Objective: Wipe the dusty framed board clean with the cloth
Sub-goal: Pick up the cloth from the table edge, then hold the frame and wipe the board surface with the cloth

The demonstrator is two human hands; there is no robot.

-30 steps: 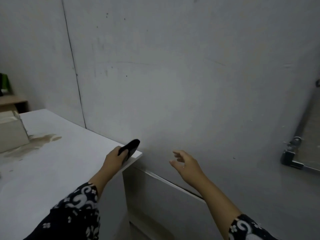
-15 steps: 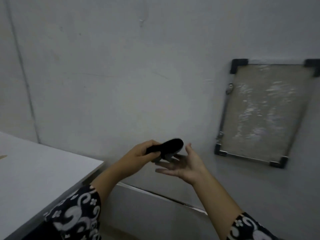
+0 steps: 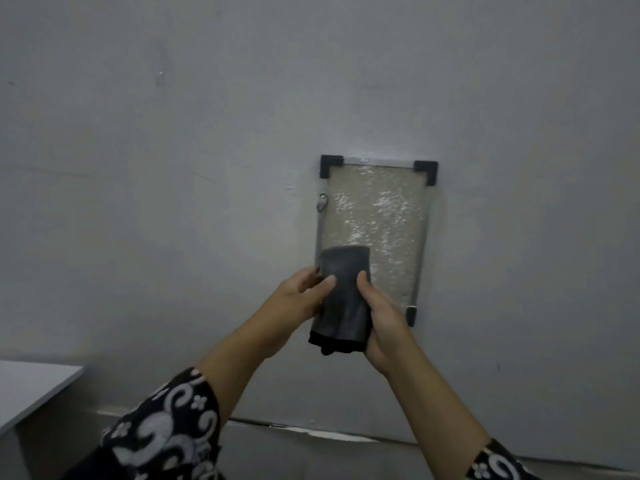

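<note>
Both your hands are on the cloth [image 3: 343, 299], a dark, soft, folded rectangle held up in front of the board's lower left corner. Left hand [image 3: 298, 299] pinches its left edge with thumb on the front and fingers curled behind; right hand [image 3: 384, 323] wraps the right edge, thumb on front. Whether the cloth touches the board yet, can't tell.

The framed board [image 3: 377, 223] hangs on the grey wall [image 3: 173, 168]: flat rectangle, thin metal rails, black corner caps, small metal hanger on the left rail. Its face looks beige and matte with white, patchy dust flecks.

Risks, as judged from here:
- The board seems to hang only from that hanger, so a hard push could swing or unhook it.
- The folded wad covers little area, so streaks may stay.
- Loose dust could smear or fall onto the wall.
- The cloth may snag on the corner caps.

A white surface [image 3: 31, 386] sits lower left.
</note>
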